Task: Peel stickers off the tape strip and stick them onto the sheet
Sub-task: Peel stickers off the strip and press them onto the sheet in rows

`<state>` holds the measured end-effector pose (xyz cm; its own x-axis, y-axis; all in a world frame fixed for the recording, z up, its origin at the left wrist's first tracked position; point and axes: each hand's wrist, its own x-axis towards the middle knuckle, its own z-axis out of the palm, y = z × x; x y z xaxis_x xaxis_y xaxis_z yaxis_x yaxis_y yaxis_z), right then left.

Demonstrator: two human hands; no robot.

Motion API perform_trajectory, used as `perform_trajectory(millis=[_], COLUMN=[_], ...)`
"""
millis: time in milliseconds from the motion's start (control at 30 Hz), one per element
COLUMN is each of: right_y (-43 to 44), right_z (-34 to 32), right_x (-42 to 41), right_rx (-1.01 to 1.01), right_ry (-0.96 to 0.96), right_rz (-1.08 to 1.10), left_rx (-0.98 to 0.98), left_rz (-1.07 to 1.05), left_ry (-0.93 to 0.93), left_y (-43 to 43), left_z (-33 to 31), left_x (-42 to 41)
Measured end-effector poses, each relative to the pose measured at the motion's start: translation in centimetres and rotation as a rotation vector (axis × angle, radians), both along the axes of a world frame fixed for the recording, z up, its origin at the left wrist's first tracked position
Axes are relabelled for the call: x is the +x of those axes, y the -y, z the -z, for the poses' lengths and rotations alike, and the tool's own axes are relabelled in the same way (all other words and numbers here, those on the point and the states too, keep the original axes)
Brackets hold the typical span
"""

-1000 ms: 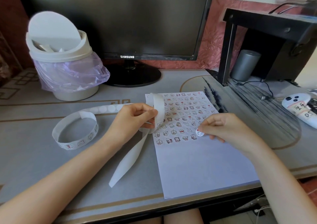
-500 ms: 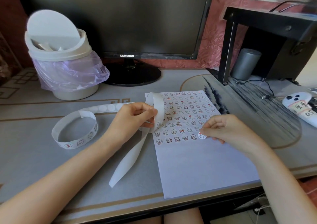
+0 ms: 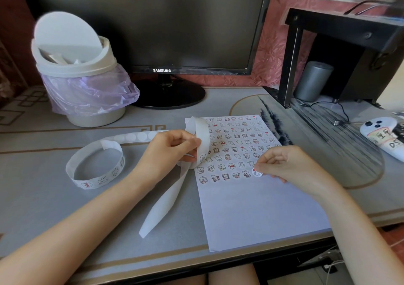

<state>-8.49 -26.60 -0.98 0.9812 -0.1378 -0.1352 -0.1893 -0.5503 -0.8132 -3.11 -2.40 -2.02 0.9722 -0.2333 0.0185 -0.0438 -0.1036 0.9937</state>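
Stickers [image 3: 236, 140] fill the 12 o'clock half of the sheet [image 3: 258, 214] and its 6 o'clock half is bare, so I judge about half remains; my right hand [image 3: 290, 164] pinches a sticker [image 3: 257, 172] at the last row's end, and my left hand [image 3: 168, 151] grips the tape strip [image 3: 202, 136], whose coil at 9 o'clock carries more.

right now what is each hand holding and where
The left hand pinches the tape strip at its raised loop; the right hand pinches one round sticker by its right edge.

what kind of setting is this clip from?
Probably a home desk: Samsung monitor at the back, small lined swing-lid bin beside it, pink patterned wall behind.
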Motion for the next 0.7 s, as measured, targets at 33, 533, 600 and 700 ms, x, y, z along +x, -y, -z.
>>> perform_trajectory(millis=[33,533,600,700], right_y=[0.0,0.1,0.2,0.5], right_z=[0.0,1.1,1.3,1.6], right_x=[0.0,0.3,0.2,0.2], right_rx=[-0.001,-0.069,-0.057,-0.034], right_ry=[0.0,0.111,0.121,0.14], right_rz=[-0.002,-0.027,-0.026,-0.012], left_rx=[-0.001,-0.009,-0.005,0.004], left_rz=[0.0,0.011,0.011,0.008], left_ry=[-0.002,0.008,0.009,0.01], left_y=[0.0,0.0,0.0,0.1], left_z=[0.0,0.0,0.0,-0.1], left_x=[0.0,0.0,0.0,0.0])
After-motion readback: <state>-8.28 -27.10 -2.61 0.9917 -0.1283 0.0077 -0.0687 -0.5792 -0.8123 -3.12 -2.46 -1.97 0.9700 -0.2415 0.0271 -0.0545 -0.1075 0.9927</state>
